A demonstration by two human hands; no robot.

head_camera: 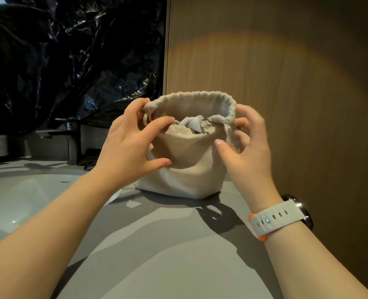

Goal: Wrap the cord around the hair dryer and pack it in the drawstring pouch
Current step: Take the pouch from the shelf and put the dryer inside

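Note:
A beige drawstring pouch [187, 169] stands upright on the grey counter [157, 244], its gathered mouth open. Inside, a pale grey-white piece of the hair dryer [191, 124] shows; the rest of it and the cord are hidden by the fabric. My left hand [127, 145] is at the pouch's left side, fingertips curled on the rim where the drawstring comes out, thumb against the front. My right hand [245, 143] is at the right side, slightly blurred, fingers curled by the rim and the drawstring there; whether it grips is unclear.
A white sink basin [27, 197] lies at the left with a chrome tap [70, 143] behind it. Crumpled black plastic sheeting [70, 61] covers the back left. A wooden panel [286, 83] rises right behind the pouch. A watch with a pale strap is on my right wrist.

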